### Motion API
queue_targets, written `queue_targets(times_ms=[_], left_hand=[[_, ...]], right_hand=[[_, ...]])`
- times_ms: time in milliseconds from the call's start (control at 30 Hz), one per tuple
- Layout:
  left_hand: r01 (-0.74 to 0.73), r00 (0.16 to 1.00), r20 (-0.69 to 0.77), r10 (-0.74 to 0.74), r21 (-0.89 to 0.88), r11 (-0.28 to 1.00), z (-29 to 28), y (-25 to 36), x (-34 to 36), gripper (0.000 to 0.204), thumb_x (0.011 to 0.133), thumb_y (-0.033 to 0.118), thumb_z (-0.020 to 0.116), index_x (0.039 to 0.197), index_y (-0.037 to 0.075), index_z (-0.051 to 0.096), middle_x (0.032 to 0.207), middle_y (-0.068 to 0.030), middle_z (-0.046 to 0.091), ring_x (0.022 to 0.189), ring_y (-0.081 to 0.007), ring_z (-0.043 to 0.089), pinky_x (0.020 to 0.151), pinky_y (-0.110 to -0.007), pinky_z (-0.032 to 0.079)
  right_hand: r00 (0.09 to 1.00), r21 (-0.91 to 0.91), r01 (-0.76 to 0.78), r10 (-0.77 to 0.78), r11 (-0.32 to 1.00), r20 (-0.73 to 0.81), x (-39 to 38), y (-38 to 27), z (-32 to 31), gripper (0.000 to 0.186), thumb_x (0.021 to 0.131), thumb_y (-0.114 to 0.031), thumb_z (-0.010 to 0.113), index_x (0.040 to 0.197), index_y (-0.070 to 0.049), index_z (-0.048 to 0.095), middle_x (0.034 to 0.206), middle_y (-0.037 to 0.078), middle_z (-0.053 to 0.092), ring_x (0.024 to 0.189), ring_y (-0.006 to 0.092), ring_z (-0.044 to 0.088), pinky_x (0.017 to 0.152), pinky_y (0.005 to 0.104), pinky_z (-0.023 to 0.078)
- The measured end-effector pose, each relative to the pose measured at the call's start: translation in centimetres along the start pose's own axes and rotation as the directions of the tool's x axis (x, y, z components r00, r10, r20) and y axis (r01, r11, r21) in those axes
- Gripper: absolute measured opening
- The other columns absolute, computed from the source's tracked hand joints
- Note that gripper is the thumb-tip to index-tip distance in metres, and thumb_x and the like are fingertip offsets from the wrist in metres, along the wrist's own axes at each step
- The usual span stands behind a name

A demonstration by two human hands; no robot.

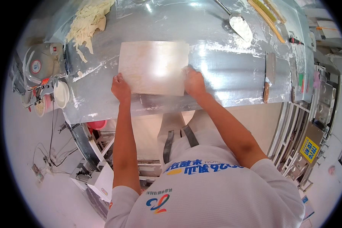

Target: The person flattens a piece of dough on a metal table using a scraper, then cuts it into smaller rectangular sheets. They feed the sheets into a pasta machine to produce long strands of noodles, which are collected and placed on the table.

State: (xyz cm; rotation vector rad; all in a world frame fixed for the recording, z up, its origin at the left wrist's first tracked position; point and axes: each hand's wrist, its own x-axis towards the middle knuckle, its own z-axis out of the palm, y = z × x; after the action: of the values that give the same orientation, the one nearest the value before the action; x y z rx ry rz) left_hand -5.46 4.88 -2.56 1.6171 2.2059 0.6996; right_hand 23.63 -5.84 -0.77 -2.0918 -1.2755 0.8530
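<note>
Got a flat cream rectangular slab (154,66) between my hands over the shiny grey metal table (231,81), left hand (121,88) gripping its 8 o'clock, right hand (195,82) its 4, fingers curled. Ragged pale dough-like scraps (88,23) at 10, silver metal scoop (223,7) of white powder (241,29) at 2.

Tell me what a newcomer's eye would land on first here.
Most likely the pale rectangular slab at the center of the metal table, with the left hand at its left edge and the right hand at its right. Next, perhaps, the scoop of white powder toward the table's far right, and the loose heap of pale strips at the far left.
</note>
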Motion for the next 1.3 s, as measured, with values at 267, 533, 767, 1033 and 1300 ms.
queue_targets(times_ms=[267,533,767,1033,1300], left_hand=[[-0.059,0.986,-0.146,0.080,0.143,0.988,1.8,-0.9,-0.3,0.033,0.106,0.027,0.054,0.094,-0.001,0.067,0.085,-0.0264,0.068,0.081,-0.0494,0.066,0.073,-0.055,0.051],[0.044,0.980,-0.199,0.008,0.257,0.965,3.1,-0.2,-1.3,0.035,0.109,0.030,0.047,0.104,0.000,0.064,0.100,-0.0257,0.069,0.096,-0.0479,0.065,0.084,-0.057,0.051],[0.153,0.953,-0.303,-0.033,0.384,0.911,4.5,-0.6,-1.3,0.039,0.109,0.032,0.044,0.109,0.000,0.066,0.106,-0.0222,0.071,0.104,-0.0420,0.066,0.094,-0.052,0.050],[0.291,0.897,-0.407,-0.171,0.256,0.922,4.9,-0.6,-1.8,0.033,0.107,0.031,0.048,0.102,0.005,0.068,0.105,-0.0194,0.072,0.102,-0.0397,0.066,0.092,-0.053,0.050],[0.302,0.894,-0.398,-0.204,0.200,0.932,3.9,2.0,-2.0,0.031,0.107,0.032,0.051,0.099,0.007,0.068,0.103,-0.0147,0.068,0.101,-0.0366,0.063,0.087,-0.052,0.048]], right_hand=[[0.930,0.217,-0.310,0.248,0.926,0.271,-0.3,4.0,-8.0,0.034,0.101,-0.034,0.063,0.113,-0.004,0.075,0.081,0.016,0.072,0.066,0.0240,0.069,0.065,0.0393,0.056],[0.912,-0.526,-0.266,0.035,0.808,-0.408,-6.1,25.3,-26.6,0.041,0.093,-0.032,0.077,0.104,0.003,0.059,0.102,0.023,0.067,0.094,0.0439,0.065,0.086,0.0479,0.051],[0.941,-0.239,-0.279,0.215,0.930,-0.263,-5.0,27.8,-29.4,0.040,0.088,-0.023,0.082,0.103,0.003,0.055,0.099,0.020,0.069,0.085,0.0357,0.067,0.082,0.0450,0.052],[0.954,-0.091,-0.166,0.137,0.982,-0.266,-5.6,19.2,-33.1,0.047,0.098,-0.020,0.069,0.137,0.002,0.057,0.083,0.005,0.064,0.069,0.0154,0.060,0.066,0.0314,0.052],[0.827,-0.189,0.510,-0.417,0.839,0.378,5.0,-7.7,-12.0,0.018,0.101,-0.015,0.063,0.107,0.000,0.055,0.082,0.021,0.062,0.071,0.0368,0.065,0.062,0.0449,0.049]])
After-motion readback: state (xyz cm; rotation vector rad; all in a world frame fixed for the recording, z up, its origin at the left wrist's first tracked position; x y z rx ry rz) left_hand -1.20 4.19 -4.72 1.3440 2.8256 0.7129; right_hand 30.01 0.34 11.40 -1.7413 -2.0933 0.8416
